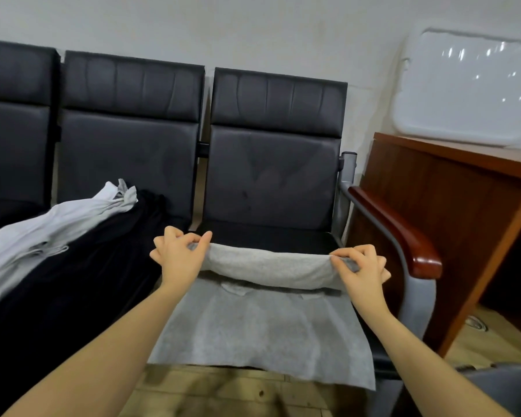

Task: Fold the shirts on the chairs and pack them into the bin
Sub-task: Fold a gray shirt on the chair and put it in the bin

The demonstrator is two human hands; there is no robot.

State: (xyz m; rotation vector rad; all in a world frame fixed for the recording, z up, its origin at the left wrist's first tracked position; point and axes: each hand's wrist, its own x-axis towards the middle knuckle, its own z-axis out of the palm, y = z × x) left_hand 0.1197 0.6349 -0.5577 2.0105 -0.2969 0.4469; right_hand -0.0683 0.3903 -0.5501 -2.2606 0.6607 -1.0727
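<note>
Left hand: the left hand [179,255] pinched the left end of the folded-over edge of a light grey knit shirt [262,323]; thumb and forefinger were closed on the cloth and the other fingers [170,233] curled above it.
Right hand: the right hand [360,267] pinched the right end of the same folded edge, its fingers [348,252] bent down onto the cloth and closed tight on it.
Grey shirt: it lay spread on the seat of the rightmost black padded chair [271,176], its near hem hanging over the front edge of the seat. The far part was doubled back into a soft roll that ran straight between the two hands, raised a little above the flat part.
Other garments: a black shirt [82,281] lay heaped on the middle chair seat, just left of the left hand, with a pale grey-white shirt [42,233] draped on top of it.
Surroundings: a grey metal armrest with a reddish wooden cap [403,236] stood just right of the right hand; beyond it was a brown wooden desk [451,188] carrying a white plastic tray-like lid [463,91] leaned on the wall.
Bin: part of a grey bin rim [500,383] showed at the lower right, near the right forearm.
</note>
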